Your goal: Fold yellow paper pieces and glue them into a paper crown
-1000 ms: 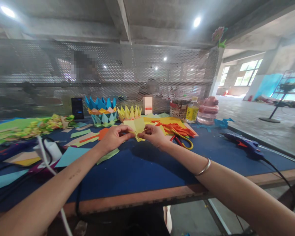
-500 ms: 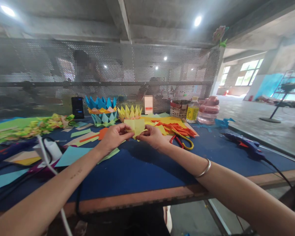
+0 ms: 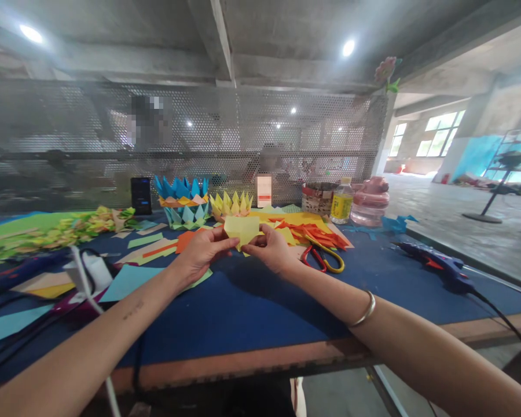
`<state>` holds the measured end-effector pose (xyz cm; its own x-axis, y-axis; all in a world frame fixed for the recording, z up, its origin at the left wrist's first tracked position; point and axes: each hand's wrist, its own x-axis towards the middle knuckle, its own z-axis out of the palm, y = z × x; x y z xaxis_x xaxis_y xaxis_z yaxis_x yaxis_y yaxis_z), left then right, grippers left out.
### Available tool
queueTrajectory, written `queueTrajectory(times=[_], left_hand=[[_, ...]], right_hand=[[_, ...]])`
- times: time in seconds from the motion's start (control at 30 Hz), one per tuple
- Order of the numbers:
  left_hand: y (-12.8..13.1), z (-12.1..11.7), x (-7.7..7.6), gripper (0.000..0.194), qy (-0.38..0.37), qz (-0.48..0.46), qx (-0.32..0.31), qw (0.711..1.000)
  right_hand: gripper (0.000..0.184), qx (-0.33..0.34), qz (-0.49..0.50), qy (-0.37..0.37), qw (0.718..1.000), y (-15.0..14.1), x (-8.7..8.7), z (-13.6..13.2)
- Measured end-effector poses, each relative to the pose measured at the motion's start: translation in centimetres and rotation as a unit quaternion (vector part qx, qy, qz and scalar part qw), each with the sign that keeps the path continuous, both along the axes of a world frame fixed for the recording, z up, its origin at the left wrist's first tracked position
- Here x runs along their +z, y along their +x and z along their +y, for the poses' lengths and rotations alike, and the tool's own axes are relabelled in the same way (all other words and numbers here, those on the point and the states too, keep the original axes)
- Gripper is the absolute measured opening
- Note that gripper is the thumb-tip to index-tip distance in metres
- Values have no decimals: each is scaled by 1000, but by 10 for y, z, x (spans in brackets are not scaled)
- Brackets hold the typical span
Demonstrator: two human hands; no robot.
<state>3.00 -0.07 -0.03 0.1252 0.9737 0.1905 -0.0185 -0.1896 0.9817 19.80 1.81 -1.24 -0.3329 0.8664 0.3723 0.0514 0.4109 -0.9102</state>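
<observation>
A small folded yellow paper [image 3: 242, 228] is held up above the blue table mat [image 3: 260, 295] between both hands. My left hand [image 3: 201, 252] pinches its left side with thumb and fingers closed. My right hand [image 3: 269, 249] pinches its lower right edge; a metal bangle sits on that forearm. Behind the paper stand a yellow folded paper crown [image 3: 231, 204] and a blue folded paper crown [image 3: 182, 200].
Red and yellow scissors [image 3: 323, 256] lie by orange paper strips [image 3: 315, 230]. A blue glue gun [image 3: 438, 264] rests at the right. A bottle [image 3: 341, 201], a pink jar [image 3: 370, 202] and a woven basket [image 3: 316, 198] stand at the back. Coloured sheets and cables lie left. A mesh screen stands behind.
The yellow paper has been flattened and closed between the hands; its loose lower flaps no longer hang out. Both hands stay in place. The camera tilted slightly.
</observation>
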Motion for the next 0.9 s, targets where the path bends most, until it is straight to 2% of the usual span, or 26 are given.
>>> queueTrajectory(times=[0.07, 0.2, 0.27, 0.37, 0.47, 0.57, 0.63, 0.77, 0.9], left_hand=[[0, 0, 0, 36, -31, -8, -3, 999], [-1, 1, -2, 35, -58, -27, 2, 998], [-2, 3, -2, 36, -56, -35, 7, 998], [-5, 5, -3, 37, -52, -46, 5, 998], [-6, 6, -3, 40, -50, -49, 0, 998], [-5, 6, -4, 42, -43, -51, 6, 998], [-3, 7, -3, 41, -38, -61, 11, 997], [2, 12, 3, 37, -37, -82, 31, 995], [3, 18, 15, 30, -32, -100, 31, 994]], right_hand=[[38, -7, -9, 8, 1000, 0, 0, 0], [45, -18, -27, 30, 999, -1, -2, 0], [54, -45, -37, 66, 996, -2, -3, -1], [62, -117, -46, 159, 979, -1, -2, -2], [50, -160, -68, 256, 951, 2, 3, -3], [29, -161, -122, 325, 924, 5, 7, -4], [19, -163, -160, 336, 914, 6, 8, -3], [16, -173, -182, 324, 912, 2, 13, 3], [8, -171, -191, 314, 914, -7, 29, 11]])
